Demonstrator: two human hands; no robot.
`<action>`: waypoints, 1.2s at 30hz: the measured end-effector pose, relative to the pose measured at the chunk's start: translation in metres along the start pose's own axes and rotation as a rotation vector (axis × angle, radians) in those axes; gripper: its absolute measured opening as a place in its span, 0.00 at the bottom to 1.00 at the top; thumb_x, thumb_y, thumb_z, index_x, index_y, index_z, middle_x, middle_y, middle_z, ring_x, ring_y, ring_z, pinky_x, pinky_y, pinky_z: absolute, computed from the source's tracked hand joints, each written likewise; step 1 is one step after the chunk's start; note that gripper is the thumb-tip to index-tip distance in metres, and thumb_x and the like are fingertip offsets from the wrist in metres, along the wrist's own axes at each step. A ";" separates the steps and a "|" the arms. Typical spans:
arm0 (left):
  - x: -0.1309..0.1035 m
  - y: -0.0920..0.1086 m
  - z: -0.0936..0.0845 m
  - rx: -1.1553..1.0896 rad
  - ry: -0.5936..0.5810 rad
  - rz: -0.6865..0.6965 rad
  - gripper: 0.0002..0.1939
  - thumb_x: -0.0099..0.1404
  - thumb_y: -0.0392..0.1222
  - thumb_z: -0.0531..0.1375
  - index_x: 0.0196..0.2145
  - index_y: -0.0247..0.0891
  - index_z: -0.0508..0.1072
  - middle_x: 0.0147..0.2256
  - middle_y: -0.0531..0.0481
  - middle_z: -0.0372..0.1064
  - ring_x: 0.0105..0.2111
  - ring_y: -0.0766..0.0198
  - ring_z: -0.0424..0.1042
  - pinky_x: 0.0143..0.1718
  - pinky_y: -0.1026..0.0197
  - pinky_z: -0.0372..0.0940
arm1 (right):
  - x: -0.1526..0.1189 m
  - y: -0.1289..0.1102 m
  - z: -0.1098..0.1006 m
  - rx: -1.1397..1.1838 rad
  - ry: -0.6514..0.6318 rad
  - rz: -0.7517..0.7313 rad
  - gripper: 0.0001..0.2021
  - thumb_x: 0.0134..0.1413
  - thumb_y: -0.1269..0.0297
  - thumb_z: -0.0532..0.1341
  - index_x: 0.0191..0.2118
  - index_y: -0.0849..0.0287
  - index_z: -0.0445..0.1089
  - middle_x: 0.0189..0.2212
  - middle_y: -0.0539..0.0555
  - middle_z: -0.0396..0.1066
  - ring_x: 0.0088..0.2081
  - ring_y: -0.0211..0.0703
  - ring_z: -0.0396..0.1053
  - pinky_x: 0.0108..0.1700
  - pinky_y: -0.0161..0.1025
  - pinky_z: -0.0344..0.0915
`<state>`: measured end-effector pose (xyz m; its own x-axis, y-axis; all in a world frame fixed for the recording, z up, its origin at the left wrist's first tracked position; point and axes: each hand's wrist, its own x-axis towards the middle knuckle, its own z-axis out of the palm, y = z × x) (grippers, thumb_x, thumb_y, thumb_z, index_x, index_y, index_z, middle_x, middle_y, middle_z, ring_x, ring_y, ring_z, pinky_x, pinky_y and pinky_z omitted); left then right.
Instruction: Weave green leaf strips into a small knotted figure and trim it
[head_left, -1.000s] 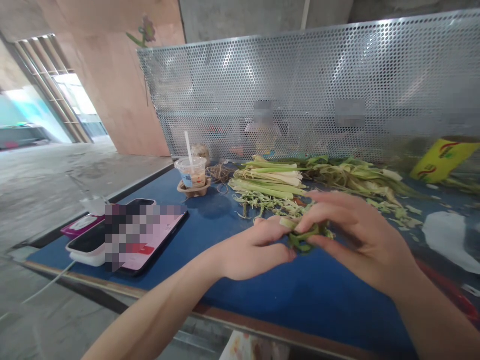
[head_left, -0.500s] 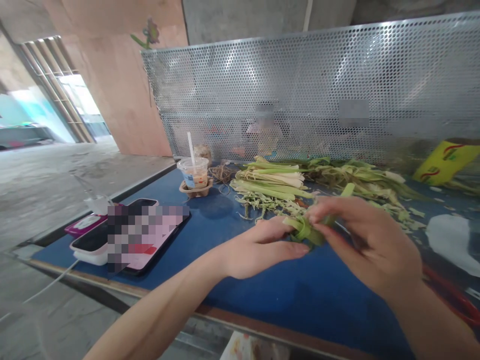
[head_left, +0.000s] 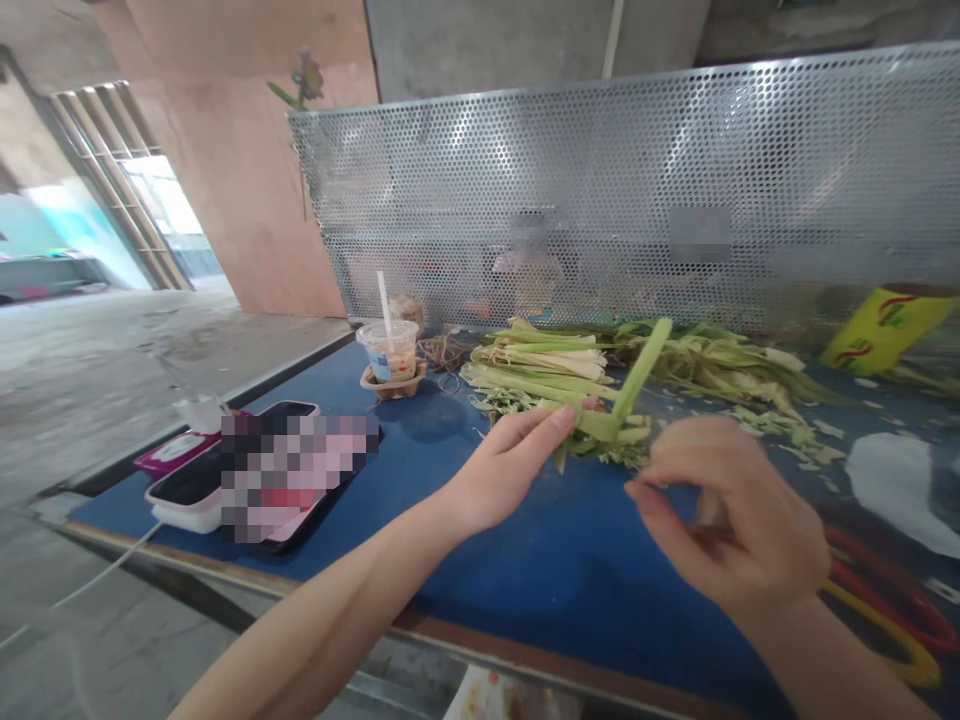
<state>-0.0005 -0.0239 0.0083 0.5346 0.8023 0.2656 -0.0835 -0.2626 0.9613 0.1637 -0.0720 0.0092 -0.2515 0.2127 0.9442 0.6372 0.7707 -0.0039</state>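
Observation:
My left hand (head_left: 514, 465) is closed, its thumb pressing on a folded green leaf strip (head_left: 600, 428) above the blue table. One end of the strip sticks up and leans right. Just to the right of it, my right hand (head_left: 739, 515) is apart from the strip, fingers curled and the thumb near the index fingertip. Whether anything is in that pinch is too small to make out. Behind the hands lies a bundle of pale green leaf stalks (head_left: 540, 355). Shredded leaf pieces (head_left: 502, 402) lie in front of it, partly hidden by my left hand.
Limp leaves (head_left: 720, 360) lie along the perforated metal panel (head_left: 600, 160). A yellow roll (head_left: 889, 325) and white sheet (head_left: 896, 485) are at right, near red handles (head_left: 892, 590) and a yellow handle (head_left: 896, 630). A drink cup (head_left: 390, 352), phone (head_left: 187, 480) and tablet (head_left: 322, 490) occupy the left.
My right hand has let go of the leaf strip and drawn down and slightly right. The strip's end now stands up. My left hand has turned with its thumb on top.

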 end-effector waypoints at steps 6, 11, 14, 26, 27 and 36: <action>0.003 -0.003 0.009 -0.149 0.102 0.030 0.18 0.63 0.48 0.53 0.42 0.33 0.74 0.31 0.50 0.71 0.36 0.63 0.68 0.42 0.63 0.60 | -0.011 -0.007 0.025 -0.019 -0.396 0.512 0.13 0.51 0.56 0.59 0.21 0.58 0.68 0.13 0.47 0.67 0.15 0.35 0.64 0.18 0.32 0.57; 0.003 -0.003 0.013 -0.155 0.101 -0.031 0.19 0.62 0.49 0.53 0.41 0.31 0.73 0.16 0.57 0.57 0.17 0.70 0.58 0.20 0.66 0.54 | -0.008 -0.009 0.031 0.184 -0.439 0.686 0.22 0.56 0.60 0.53 0.13 0.59 0.61 0.10 0.47 0.64 0.15 0.33 0.62 0.19 0.30 0.57; 0.004 -0.006 0.010 -0.164 0.140 -0.008 0.17 0.62 0.48 0.54 0.37 0.30 0.75 0.17 0.56 0.57 0.18 0.71 0.57 0.21 0.66 0.55 | -0.004 -0.010 0.027 0.199 -0.458 0.663 0.18 0.55 0.64 0.53 0.15 0.60 0.63 0.11 0.46 0.64 0.15 0.31 0.61 0.20 0.29 0.56; 0.009 -0.011 -0.004 0.003 0.284 0.017 0.24 0.63 0.55 0.51 0.47 0.34 0.73 0.22 0.52 0.68 0.24 0.67 0.65 0.30 0.65 0.61 | -0.006 0.015 0.009 0.106 -0.608 0.651 0.16 0.56 0.56 0.51 0.23 0.58 0.65 0.17 0.48 0.63 0.20 0.35 0.62 0.23 0.32 0.57; 0.008 -0.009 -0.003 0.028 0.249 0.002 0.25 0.63 0.55 0.51 0.47 0.34 0.73 0.25 0.50 0.71 0.27 0.65 0.68 0.32 0.64 0.62 | -0.007 0.018 0.009 0.012 -0.505 0.627 0.16 0.54 0.51 0.53 0.26 0.58 0.65 0.21 0.51 0.66 0.25 0.39 0.65 0.27 0.35 0.60; -0.001 -0.004 0.009 0.171 0.032 0.072 0.21 0.66 0.49 0.49 0.55 0.46 0.63 0.57 0.56 0.59 0.58 0.60 0.57 0.59 0.59 0.51 | -0.018 0.018 0.029 -0.040 -0.327 0.464 0.30 0.45 0.43 0.59 0.51 0.55 0.64 0.48 0.59 0.68 0.50 0.57 0.62 0.50 0.54 0.57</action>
<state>0.0069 -0.0287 0.0036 0.5047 0.7943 0.3381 0.0248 -0.4049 0.9140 0.1585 -0.0443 -0.0171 -0.1467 0.7037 0.6952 0.7603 0.5298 -0.3758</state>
